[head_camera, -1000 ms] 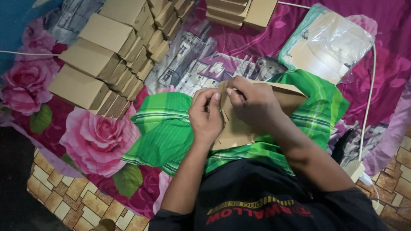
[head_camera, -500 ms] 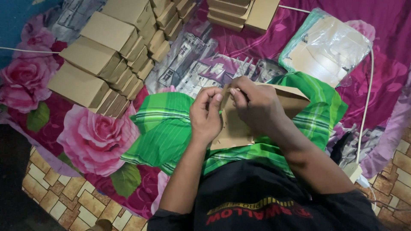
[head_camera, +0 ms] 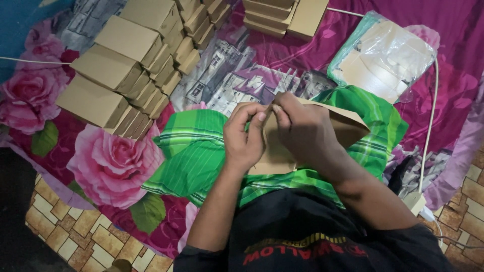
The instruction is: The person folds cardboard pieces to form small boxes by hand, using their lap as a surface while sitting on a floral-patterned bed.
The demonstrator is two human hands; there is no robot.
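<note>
Both hands work a flat brown cardboard piece (head_camera: pixel 348 128) held over a green checked cloth (head_camera: pixel 196 151) on my lap. My left hand (head_camera: pixel 244 138) pinches the cardboard's left edge with its fingertips. My right hand (head_camera: pixel 302 133) lies over the middle of the cardboard, fingertips meeting those of the left hand at the top edge. Most of the cardboard is hidden under my hands.
Rows of folded brown cardboard boxes (head_camera: pixel 108 68) stand at upper left, more boxes (head_camera: pixel 285 15) at the top. A plastic bag of flat cardboard blanks (head_camera: pixel 385 58) lies upper right. A white cable (head_camera: pixel 428 121) runs down the right side to a plug. Rose-patterned sheet (head_camera: pixel 108 166) covers the floor.
The hands stay in nearly the same place; the fingers have shifted slightly along the cardboard's top edge.
</note>
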